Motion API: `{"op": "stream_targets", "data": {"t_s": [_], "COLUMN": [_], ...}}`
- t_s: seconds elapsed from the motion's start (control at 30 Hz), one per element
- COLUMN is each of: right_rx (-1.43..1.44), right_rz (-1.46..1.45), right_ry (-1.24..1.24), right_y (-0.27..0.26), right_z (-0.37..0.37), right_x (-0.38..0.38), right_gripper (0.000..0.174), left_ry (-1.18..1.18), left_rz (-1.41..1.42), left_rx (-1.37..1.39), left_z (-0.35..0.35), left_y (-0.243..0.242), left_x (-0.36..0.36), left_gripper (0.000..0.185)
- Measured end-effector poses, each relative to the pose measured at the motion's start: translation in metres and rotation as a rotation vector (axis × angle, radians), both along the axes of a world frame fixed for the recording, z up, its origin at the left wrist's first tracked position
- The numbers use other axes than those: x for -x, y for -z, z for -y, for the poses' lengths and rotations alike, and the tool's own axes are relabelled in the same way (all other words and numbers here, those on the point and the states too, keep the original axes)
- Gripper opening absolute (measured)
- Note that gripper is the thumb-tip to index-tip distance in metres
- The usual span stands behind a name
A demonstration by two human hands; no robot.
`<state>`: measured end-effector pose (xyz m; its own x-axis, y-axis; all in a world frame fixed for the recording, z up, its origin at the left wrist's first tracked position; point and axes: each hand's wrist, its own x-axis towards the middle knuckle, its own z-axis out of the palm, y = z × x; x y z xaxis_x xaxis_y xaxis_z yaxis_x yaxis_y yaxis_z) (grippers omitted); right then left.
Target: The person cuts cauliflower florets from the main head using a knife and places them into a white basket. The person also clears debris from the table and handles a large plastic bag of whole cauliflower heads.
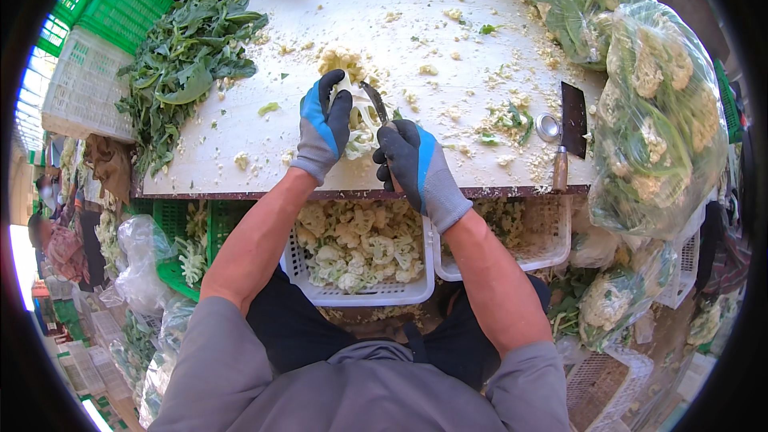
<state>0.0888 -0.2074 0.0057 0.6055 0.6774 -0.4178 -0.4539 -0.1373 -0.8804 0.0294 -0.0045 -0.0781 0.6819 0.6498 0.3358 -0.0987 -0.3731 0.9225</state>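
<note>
My left hand [324, 123], in a grey and blue glove with black fingers, grips a cut piece of cauliflower [359, 113] with pale stems bared. A knife with a dark, curved blade [375, 102] is in my gloved right hand [408, 159], its tip close to the stems. Both hands are above the near part of a white tabletop [252, 144]. Beyond my left fingers shows a yellowish cauliflower head [339, 60]; whether it joins the held piece is hard to tell. Under the table edge, a white plastic crate [372, 299] holds many cauliflower florets [360, 240].
Cauliflower leaves [186, 60] are heaped at the left. A cleaver [573, 120] and a round metal object [547, 127] lie at the right, beside bagged cauliflowers [660, 120]. Green crates [123, 6] stand far left. A person [63, 246] is at the left rim.
</note>
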Motion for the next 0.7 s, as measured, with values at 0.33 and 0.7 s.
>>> {"op": "stream_targets", "data": {"t_s": [0.33,0.7], "right_rx": [-0.05,0.063], "right_rz": [-0.033,-0.072], "right_ry": [-0.052,-0.117], "right_y": [0.014,0.015], "right_z": [-0.019,-0.013], "right_x": [-0.009,0.016], "right_gripper": [0.032,0.031], "left_ry": [-0.124,-0.073], "left_rz": [-0.015,-0.042], "left_rx": [-0.24,-0.159], "left_z": [0.008,-0.006], "left_y": [0.014,0.015], "left_x": [0.003,-0.002], "left_gripper": [0.043,0.046]}}
